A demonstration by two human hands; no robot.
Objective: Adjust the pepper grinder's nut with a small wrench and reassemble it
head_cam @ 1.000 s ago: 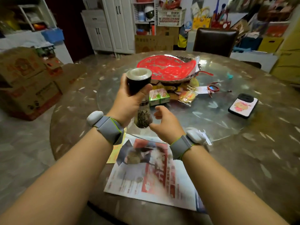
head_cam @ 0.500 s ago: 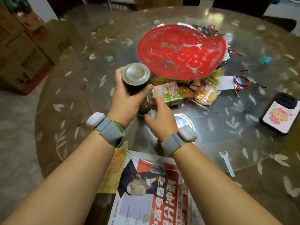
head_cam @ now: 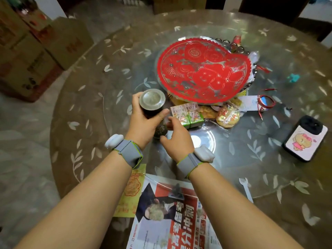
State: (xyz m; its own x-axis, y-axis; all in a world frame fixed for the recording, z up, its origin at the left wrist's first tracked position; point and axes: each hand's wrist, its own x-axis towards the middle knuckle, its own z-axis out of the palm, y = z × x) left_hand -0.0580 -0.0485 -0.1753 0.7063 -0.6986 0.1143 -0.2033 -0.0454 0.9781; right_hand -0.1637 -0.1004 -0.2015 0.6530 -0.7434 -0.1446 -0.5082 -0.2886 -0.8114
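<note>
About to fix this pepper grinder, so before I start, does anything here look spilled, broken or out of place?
No spill or damage shows. The left hand grips the pepper grinder upright; the right hand touches its glass base. The small wrench lies untouched at the glass turntable's near edge, beside the right forearm.

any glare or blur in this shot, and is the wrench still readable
Head view: a bright white glare patch sits on the glass turntable just right of the right hand; wide-angle distortion bends the table edge; the left hand gripping the pepper grinder looks slightly soft; the small wrench is pale and low in contrast, but its open jaw end is discernible.
</note>
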